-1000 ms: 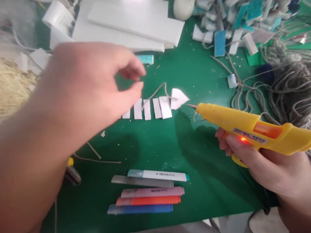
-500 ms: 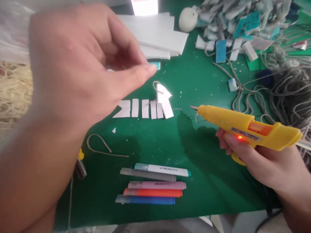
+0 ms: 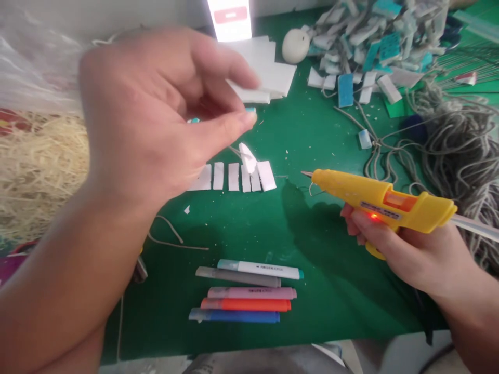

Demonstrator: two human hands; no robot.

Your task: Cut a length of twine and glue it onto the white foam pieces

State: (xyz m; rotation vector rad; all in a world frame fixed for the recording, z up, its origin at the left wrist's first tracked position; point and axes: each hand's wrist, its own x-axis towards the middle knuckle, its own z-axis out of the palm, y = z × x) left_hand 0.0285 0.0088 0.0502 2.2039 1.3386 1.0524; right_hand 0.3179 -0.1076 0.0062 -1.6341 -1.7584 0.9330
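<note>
My left hand (image 3: 167,114) is raised over the mat at the upper left, its index finger lifted. At its thumb tip a small teal piece (image 3: 250,109) shows, mostly hidden by the fingers. Just below, a white foam-like strip (image 3: 248,158) with a grey cord is tilted above a row of cut white pieces (image 3: 233,177); whether it hangs from the hand I cannot tell. My right hand (image 3: 401,249) is closed around a yellow hot glue gun (image 3: 374,197), its red light lit and its nozzle pointing left. A clear glue stick (image 3: 473,227) protrudes from its back.
Several markers (image 3: 249,305) lie near the front of the green mat (image 3: 335,306). Grey yarn (image 3: 448,140) and heaped white and teal pieces (image 3: 366,41) fill the right and back. White sheets (image 3: 283,78) lie behind, and straw-like shreds (image 3: 47,166) at the left.
My left index finger has lifted away from the thumb, and the hand has shifted slightly right and down. The white strip below it has turned. The glue gun has moved slightly left in view.
</note>
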